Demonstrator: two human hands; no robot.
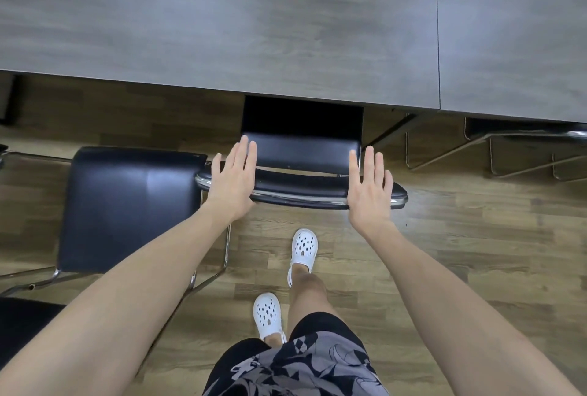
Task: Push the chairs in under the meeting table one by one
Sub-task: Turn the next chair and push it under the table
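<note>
I saw the left hand [233, 178] and right hand [370, 187] flat, fingers spread, gripping nothing, over the backrest of the centre-frame chair [301, 154], its seat partly under the meeting table [254, 20].

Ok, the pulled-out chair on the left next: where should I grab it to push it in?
Probably take its backrest top edge, coming from the aisle side behind it. The seat sits wholly clear of the meeting table and faces it, so pushing from the back drives it straight under. Both hands are open.
</note>
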